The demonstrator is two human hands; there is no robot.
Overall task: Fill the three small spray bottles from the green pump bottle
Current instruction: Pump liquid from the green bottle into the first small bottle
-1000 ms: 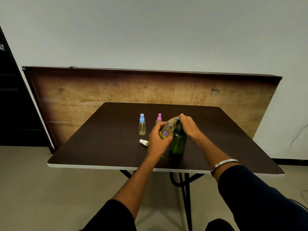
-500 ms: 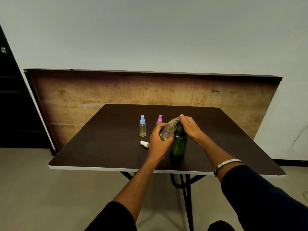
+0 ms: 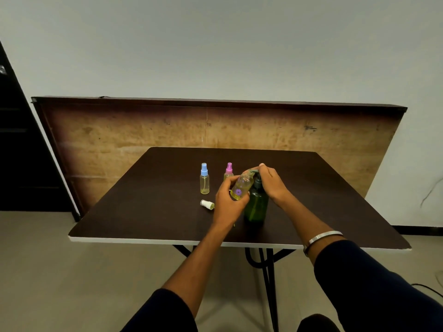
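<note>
Dark matte table (image 3: 148,212): left hand (image 3: 227,204) grips clear cylindrical bottle (image 3: 241,188).

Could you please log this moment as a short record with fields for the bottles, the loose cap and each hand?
Bottle being filled: small clear bottle with purple flower, tilted, mouth at the pump spout
Left hand: grips that bottle
Right hand: rests on the pump head of the green pump bottle
Blue-capped bottle: upright, capped, yellowish liquid inside
Pink-capped bottle: upright, capped, partly hidden behind the left hand
Loose white cap: lying on the table
</note>
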